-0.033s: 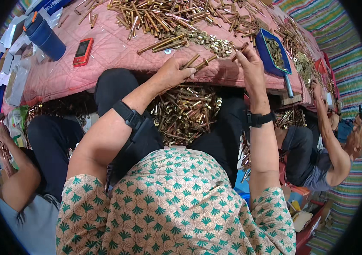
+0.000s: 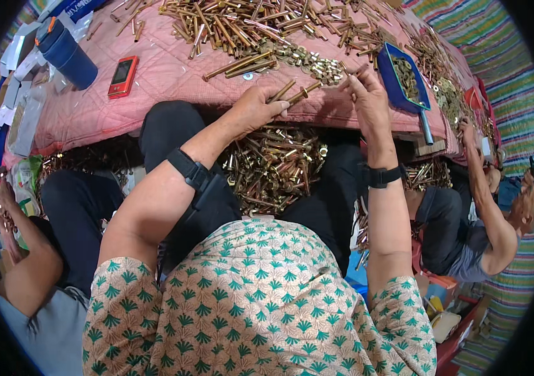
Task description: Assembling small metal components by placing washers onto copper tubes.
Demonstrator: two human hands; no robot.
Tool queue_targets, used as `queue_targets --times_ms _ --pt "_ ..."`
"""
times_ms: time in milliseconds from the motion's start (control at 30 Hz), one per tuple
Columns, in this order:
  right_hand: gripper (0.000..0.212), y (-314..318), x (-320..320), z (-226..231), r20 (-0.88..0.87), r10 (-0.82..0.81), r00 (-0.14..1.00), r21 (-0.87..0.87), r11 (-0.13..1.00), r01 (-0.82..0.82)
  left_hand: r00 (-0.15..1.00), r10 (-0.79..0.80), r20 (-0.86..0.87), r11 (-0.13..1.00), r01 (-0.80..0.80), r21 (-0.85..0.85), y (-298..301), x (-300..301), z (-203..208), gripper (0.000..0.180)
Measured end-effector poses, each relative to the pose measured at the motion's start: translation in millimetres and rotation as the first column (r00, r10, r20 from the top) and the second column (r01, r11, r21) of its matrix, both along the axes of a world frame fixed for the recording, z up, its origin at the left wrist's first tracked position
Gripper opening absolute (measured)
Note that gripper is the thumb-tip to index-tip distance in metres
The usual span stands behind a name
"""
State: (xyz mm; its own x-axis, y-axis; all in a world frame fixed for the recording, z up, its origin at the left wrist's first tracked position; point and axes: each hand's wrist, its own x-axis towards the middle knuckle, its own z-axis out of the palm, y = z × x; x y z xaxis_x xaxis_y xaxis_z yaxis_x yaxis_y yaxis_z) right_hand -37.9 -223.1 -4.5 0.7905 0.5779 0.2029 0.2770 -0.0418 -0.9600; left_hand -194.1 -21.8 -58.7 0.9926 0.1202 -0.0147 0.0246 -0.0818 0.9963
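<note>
Long bolts [image 2: 299, 96] poke from my left hand [image 2: 255, 109], near the pink cloth's [image 2: 160, 69] edge!
It's grasping them; my right hand [image 2: 370, 97] blurs near the metal rings [image 2: 323, 69], grip impossible to tell. I'd keep the bolts steady, shanks apart, clear of the pile [image 2: 273, 169] below.

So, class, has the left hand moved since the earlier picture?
No; judged against the red handheld device, the left hand shows no visible shift.
</note>
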Motion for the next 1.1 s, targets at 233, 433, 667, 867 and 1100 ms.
queue_targets --times_ms 233,433,667,867,1100 --pt "0.017 15.7 -19.6 -3.4 -0.368 0.08 0.926 0.247 0.969 0.014 0.999 -0.02 0.032 0.999 0.021 -0.025 -0.2 0.5 -3.2 0.012" --pt "0.018 10.9 -19.0 -0.6 -0.439 0.064 0.896 0.182 0.983 0.019 0.999 -0.021 0.041 1.0 0.021 0.008 -1.1 0.4 -2.3 0.012" --pt "0.015 7.8 -33.3 0.6 -0.404 0.148 0.903 0.08 0.989 -0.127 0.998 -0.05 0.04 0.998 0.048 0.032 -0.8 1.5 -8.5 0.019" --pt "0.014 18.7 -44.1 -14.7 -0.387 0.22 0.896 0.107 0.975 -0.193 0.997 -0.074 -0.039 0.908 0.051 -0.415 -6.4 -2.0 9.1 0.025" --pt "0.024 33.4 -39.3 -15.2 -0.312 0.142 0.939 0.067 0.99 -0.128 0.998 0.0 -0.055 0.846 -0.029 -0.532 1.9 0.2 -0.7 0.018"
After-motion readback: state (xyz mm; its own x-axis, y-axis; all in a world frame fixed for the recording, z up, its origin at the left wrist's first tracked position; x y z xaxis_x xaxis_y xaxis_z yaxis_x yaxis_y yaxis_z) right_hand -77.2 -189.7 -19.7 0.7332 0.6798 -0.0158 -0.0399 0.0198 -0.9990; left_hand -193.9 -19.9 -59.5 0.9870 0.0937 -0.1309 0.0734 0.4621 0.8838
